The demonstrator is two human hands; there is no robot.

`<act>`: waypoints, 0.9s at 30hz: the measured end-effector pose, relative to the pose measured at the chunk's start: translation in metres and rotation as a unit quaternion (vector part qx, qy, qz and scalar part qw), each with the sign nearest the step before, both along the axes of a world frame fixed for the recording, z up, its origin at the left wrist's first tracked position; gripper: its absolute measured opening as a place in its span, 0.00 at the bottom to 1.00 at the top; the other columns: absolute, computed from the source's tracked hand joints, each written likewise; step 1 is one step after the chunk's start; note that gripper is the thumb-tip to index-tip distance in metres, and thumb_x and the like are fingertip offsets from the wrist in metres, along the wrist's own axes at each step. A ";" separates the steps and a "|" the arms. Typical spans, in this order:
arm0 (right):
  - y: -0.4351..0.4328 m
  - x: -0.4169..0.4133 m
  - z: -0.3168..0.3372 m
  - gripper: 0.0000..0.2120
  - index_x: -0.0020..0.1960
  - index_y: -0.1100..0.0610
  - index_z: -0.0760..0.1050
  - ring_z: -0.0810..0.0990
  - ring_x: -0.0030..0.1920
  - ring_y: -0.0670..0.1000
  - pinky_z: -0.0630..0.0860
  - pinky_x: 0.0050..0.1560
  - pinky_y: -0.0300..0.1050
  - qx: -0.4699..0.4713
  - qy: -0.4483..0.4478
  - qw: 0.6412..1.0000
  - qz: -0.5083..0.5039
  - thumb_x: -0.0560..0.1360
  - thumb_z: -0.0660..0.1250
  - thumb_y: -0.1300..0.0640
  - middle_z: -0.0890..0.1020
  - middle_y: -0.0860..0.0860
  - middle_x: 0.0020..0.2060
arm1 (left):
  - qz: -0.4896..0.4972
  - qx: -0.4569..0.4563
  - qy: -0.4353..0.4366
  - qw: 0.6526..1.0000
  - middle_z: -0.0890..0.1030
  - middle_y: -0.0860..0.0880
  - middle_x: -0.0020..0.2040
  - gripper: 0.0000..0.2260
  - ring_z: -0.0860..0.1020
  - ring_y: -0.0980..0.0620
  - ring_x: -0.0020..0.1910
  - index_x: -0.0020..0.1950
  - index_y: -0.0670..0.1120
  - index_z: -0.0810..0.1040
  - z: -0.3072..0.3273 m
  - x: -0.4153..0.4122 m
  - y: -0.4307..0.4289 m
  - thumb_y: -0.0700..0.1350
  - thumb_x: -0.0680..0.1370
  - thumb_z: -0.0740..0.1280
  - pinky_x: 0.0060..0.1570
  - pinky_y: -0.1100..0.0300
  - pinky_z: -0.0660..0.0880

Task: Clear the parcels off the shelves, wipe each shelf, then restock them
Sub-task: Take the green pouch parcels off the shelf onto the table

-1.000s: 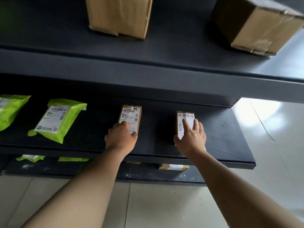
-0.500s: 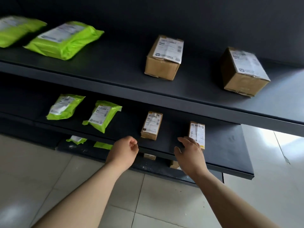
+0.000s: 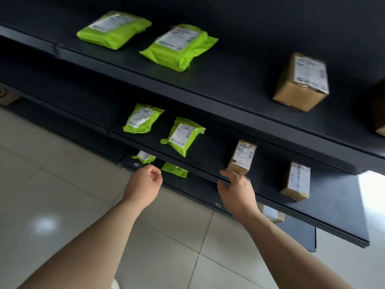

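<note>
– Fingers (image 3: 228,175) of the right hand (image 3: 237,191) are spread and slack, holding nothing. They lie across the front lip of the middle shelf (image 3: 268,180).
– And the left hand (image 3: 143,184)?
– Curled into a loose fist, thumb tip against the forefinger, nothing in it. It hangs in front of the middle shelf's lip and lower, over the pale floor tiles (image 3: 62,195).
– What blocks the view underneath?
– The right wrist covers a corner of the low box (image 3: 270,213) beneath the middle shelf. The shelf board itself hides most of two parcels under it. The low labelled mailer (image 3: 144,157) peeks out, and the low plain mailer (image 3: 174,170) shows a green strip just beside the left knuckles.
– On the middle shelf itself?
– The near small box (image 3: 241,157) stands just past the right fingertips; I cannot tell whether they touch it. The right small box (image 3: 296,181) stands towards the shelf's right end, apart from the first. Towards the left end lie the second green mailer (image 3: 183,135) and, beyond it, the left green mailer (image 3: 142,118), labels up.
– Above?
– The upper shelf (image 3: 229,80) overhangs the middle shelf's back. It carries the upper near mailer (image 3: 179,46), the upper far mailer (image 3: 113,29), the tall brown box (image 3: 302,82), and the edge box (image 3: 379,109), cut off by the frame. All are blurred.
</note>
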State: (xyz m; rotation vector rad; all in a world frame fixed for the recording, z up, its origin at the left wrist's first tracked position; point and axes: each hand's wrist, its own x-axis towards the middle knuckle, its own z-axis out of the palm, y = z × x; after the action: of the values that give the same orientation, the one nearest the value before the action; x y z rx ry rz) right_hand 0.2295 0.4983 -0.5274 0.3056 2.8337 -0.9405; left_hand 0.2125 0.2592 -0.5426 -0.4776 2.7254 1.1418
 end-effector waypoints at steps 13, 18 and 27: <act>-0.223 -0.052 -0.027 0.18 0.67 0.53 0.75 0.73 0.61 0.55 0.70 0.62 0.45 -0.017 -0.013 1.000 -0.004 0.77 0.63 0.56 0.75 0.52 0.64 | -0.025 -0.018 -0.004 1.000 0.80 0.50 0.51 0.08 0.75 0.55 0.47 0.54 0.46 0.79 -0.028 -0.056 -0.224 0.42 0.78 0.63 0.46 0.63 0.68; -0.258 -0.064 -0.074 0.17 0.65 0.53 0.76 0.73 0.62 0.54 0.68 0.60 0.42 -0.020 -0.038 0.999 -0.022 0.77 0.62 0.58 0.76 0.51 0.63 | -0.039 -0.008 -0.013 0.999 0.80 0.51 0.51 0.07 0.75 0.56 0.48 0.54 0.46 0.78 -0.067 -0.083 -0.255 0.42 0.78 0.63 0.47 0.64 0.68; -0.254 -0.096 -0.172 0.16 0.64 0.56 0.77 0.76 0.61 0.56 0.73 0.62 0.50 -0.022 -0.073 0.997 -0.034 0.76 0.65 0.59 0.78 0.53 0.62 | -0.036 -0.009 -0.048 0.998 0.81 0.48 0.53 0.09 0.76 0.55 0.47 0.56 0.45 0.78 -0.159 -0.129 -0.257 0.43 0.78 0.63 0.48 0.64 0.70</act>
State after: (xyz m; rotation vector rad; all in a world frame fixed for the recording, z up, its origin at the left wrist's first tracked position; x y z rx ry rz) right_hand 0.1336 0.2441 -0.6997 0.4477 2.6825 -0.9506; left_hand 0.0834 0.0023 -0.7018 -0.4209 2.6498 1.0487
